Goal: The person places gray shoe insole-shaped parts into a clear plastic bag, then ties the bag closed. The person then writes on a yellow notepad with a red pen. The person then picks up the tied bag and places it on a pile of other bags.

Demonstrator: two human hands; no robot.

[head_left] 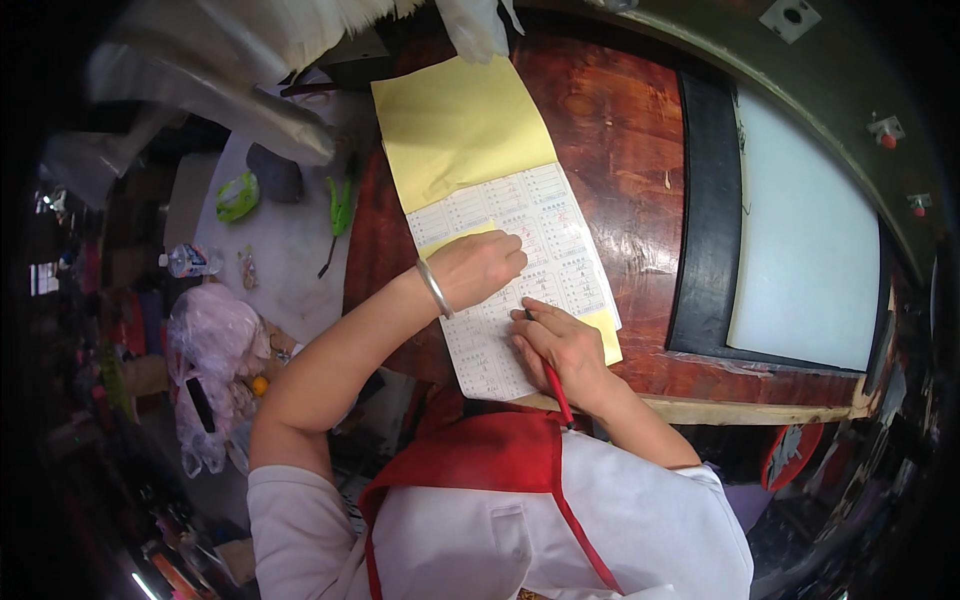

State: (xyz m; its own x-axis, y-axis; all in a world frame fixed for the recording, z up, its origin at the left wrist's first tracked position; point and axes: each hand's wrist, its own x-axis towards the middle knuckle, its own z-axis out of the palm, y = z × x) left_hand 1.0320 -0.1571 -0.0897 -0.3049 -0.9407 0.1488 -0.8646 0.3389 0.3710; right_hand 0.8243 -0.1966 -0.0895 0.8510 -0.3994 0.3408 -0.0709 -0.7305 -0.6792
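Observation:
A sheet of white labels (575, 240), printed in small boxes with handwriting in some, lies on the table in front of me. Yellow backing shows beside my left hand and at the sheet's lower right. My left hand (475, 268), with a silver bangle (435, 288) on the wrist, rests on the sheet with its fingers curled in; whatever they may pinch is hidden. Just below and to the right, my right hand (565, 350) grips a red pen (557, 390), its dark tip close to the labels. A yellow sheet (460, 125) extends from the far end of the labels.
The table (630, 130) is reddish-brown wood. A black mat (708, 220) with a white board (805, 240) lies to the right. On the left, a pale surface bears a green-handled tool (338, 208), a plastic bottle (192, 261) and plastic bags (215, 330). A metal beam (850, 110) runs along the upper right.

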